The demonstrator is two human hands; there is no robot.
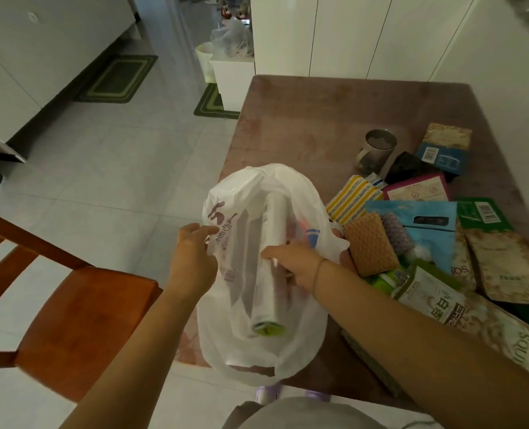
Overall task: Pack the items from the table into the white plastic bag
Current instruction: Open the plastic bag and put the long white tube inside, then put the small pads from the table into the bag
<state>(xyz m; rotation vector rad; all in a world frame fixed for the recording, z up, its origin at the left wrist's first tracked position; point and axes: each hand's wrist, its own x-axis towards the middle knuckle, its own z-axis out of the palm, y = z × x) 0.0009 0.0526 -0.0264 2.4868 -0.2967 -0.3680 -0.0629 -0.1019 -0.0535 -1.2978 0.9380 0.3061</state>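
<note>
White plastic bag (pixel 257 345) sits at the lower centre of the frame, over the near left corner of the brown table (pixel 303 119), its mouth held open towards the camera. The left hand (pixel 192 258) pinches the bag's left rim between thumb and fingers, pulling it outward. The right hand (pixel 294 264) is curled around a long white roll (pixel 272 261) that lies lengthwise inside the bag, its green end (pixel 268 328) pointing down towards the person. A thin band circles the right wrist.

To the right of the bag, in the middle right of the frame, loose items crowd the tabletop: a yellow striped cloth (pixel 350 199), an orange sponge (pixel 370 243) just beside the bag, a blue packet (pixel 424 224), a green packet (pixel 480 212), and several mottled beige pouches (pixel 508 264). Further back stands a grey mug (pixel 376 150), apart from the bag. A wooden chair (pixel 71 320) fills the lower left.
</note>
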